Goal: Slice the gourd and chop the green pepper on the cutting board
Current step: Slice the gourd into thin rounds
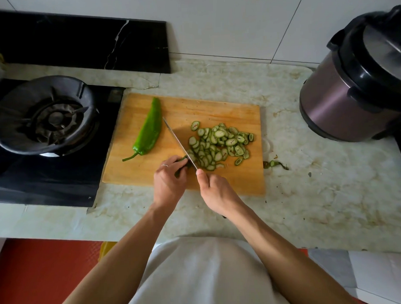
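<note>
My white shirt (199, 277) fills the view at 6 o'clock, with both forearms reaching up from it over the pale marbled desk (310, 205). My right hand (215, 192) has its grip wrapped round the handle of the knife (180, 144), thumb lying along the top; the blade runs up toward 11 o'clock across the wooden cutting board (216, 110). Just left of the blade, my left hand (170, 180), a ring on one finger, has its grip curled over the last stub of gourd (183, 162), pinning it to the board. To the blade's right, at 3 o'clock from it, lies a heap of gourd slices (219, 146). The whole green pepper (150, 128) rests uncut on the board's left side, stem toward me. A gourd scrap (275, 164) sits on the desk off the board's right edge. Farther out, a gas burner (48, 116) stands at 9 o'clock and a pressure cooker (356, 85) at 2 o'clock.
</note>
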